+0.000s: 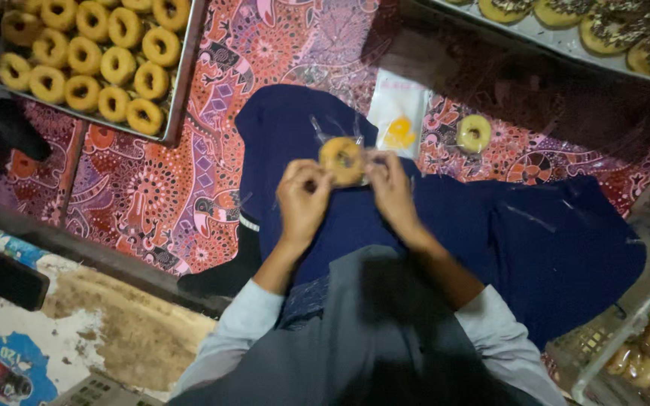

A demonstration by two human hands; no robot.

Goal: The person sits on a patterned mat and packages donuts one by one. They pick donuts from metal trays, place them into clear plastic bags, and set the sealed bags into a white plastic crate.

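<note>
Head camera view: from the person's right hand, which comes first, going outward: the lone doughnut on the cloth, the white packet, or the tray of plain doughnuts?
From the right hand:
1. White packet, just above it.
2. Lone doughnut, up and right on the cloth.
3. Tray of plain doughnuts, far upper left.

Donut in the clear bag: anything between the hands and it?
Only the clear plastic bag itself. The left hand and right hand pinch the bag on either side of the donut, over the dark blue cloth. Nothing else visible lies between hands and donut.
</note>
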